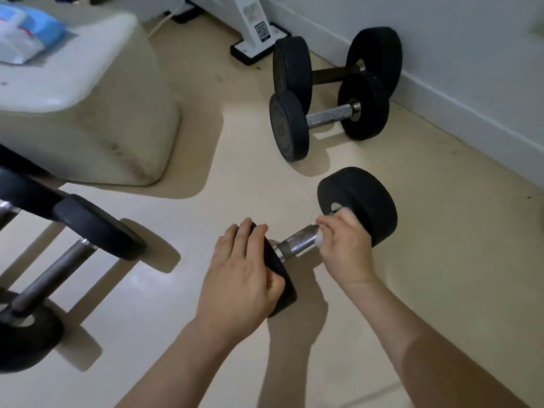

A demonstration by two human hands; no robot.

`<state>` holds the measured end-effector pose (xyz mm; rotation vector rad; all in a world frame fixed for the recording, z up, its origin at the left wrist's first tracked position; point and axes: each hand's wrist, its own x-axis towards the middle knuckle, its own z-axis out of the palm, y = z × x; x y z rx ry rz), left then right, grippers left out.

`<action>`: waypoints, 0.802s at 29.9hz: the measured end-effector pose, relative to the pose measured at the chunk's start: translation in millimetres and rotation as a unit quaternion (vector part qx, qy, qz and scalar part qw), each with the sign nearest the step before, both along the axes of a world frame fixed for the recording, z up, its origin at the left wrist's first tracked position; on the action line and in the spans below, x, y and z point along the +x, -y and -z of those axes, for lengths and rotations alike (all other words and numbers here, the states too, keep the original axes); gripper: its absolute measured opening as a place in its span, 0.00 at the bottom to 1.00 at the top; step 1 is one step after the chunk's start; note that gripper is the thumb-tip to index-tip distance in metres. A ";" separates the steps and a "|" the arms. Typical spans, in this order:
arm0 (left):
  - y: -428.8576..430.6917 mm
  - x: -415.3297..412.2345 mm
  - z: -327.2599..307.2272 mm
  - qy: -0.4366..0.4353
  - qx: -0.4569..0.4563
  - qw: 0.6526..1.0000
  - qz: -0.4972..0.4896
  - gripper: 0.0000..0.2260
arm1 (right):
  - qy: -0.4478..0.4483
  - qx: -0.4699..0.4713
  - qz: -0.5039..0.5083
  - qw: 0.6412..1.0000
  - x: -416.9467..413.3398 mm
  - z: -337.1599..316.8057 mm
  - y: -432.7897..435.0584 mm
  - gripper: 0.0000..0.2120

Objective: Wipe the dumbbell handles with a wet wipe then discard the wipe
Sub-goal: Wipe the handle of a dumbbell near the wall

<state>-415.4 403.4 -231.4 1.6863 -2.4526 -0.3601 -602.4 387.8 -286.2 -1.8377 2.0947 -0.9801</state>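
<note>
Left hand (pixel 244 278) grips near black rubber plate (pixel 279 278) of steel-handled dumbbell (pixel 297 241); right hand (pixel 346 248) clasps white wet wipe (pixel 318 239) around knurled handle.

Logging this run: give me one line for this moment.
left hand grips near plate | right hand holds wipe on handle

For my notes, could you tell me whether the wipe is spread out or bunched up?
Bunched up: the right hand grips the wipe round the handle, only white bits showing.
</note>
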 end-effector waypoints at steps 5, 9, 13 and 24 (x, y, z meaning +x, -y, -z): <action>2.9 -2.0 2.4 -0.008 0.004 0.999 -0.038 0.27 | 0.001 0.013 -0.137 0.991 31.3 -0.1 -24.2 0.09; 6.5 -0.5 -1.1 0.005 -0.011 0.999 -0.042 0.26 | -0.010 -0.031 0.031 0.999 -2.1 -0.2 11.7 0.09; 7.0 -0.8 -3.3 0.016 -0.010 0.999 -0.043 0.26 | -0.009 0.041 -0.108 0.993 14.2 -6.5 -9.9 0.14; 12.2 2.1 -0.9 0.003 -0.016 0.999 -0.032 0.27 | -0.122 -0.038 -0.252 0.959 2.2 -6.1 5.7 0.04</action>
